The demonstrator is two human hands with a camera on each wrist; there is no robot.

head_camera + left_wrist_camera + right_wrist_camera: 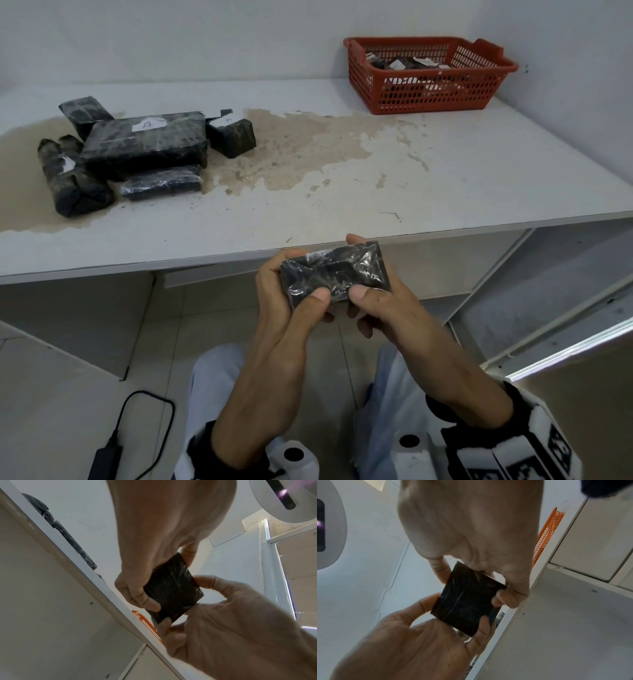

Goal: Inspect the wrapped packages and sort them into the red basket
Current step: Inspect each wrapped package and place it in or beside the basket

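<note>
Now | my left hand (284,294) and right hand (380,308) both grip one wrapped package (334,272) | red basket (428,99) at tabletop (445,178) far-right corner

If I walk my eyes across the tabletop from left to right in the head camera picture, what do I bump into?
Long dark bundle → big package with a white label → small labelled package → brown stain on the table → red basket with packages inside.

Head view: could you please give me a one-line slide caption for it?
Both hands, left hand and right hand, hold a black wrapped package before the table; red basket far right.
</note>
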